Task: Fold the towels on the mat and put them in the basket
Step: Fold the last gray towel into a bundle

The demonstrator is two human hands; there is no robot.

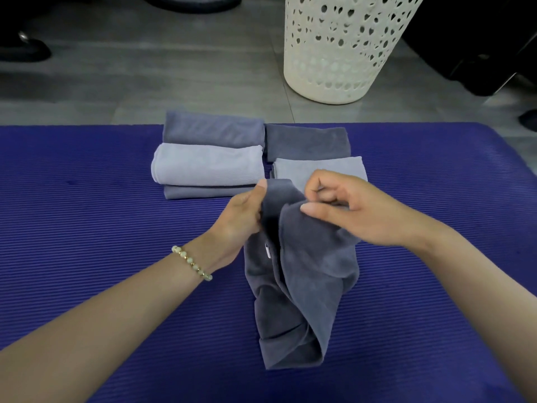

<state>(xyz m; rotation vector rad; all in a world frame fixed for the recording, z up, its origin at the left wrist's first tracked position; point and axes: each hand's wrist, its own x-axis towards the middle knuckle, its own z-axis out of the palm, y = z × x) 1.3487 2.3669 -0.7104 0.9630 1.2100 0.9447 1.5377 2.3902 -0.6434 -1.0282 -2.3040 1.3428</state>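
Nearest you, the dark grey towel [302, 286] lies rumpled on the purple mat [87, 199] with its far end lifted. Your left hand [241, 222] pinches one upper edge and your right hand [357, 210] pinches the other, fingers curled. Just beyond them the folded towels [207, 165] sit in two rows on the mat, and farther off the white perforated basket [334, 53] stands on the grey floor.

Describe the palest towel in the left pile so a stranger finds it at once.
On the purple mat, the far edge holds two columns of folded towels. In the left column, the pale lilac towel is the middle one, paler than the bluish towel behind it and the greyish towel in front.
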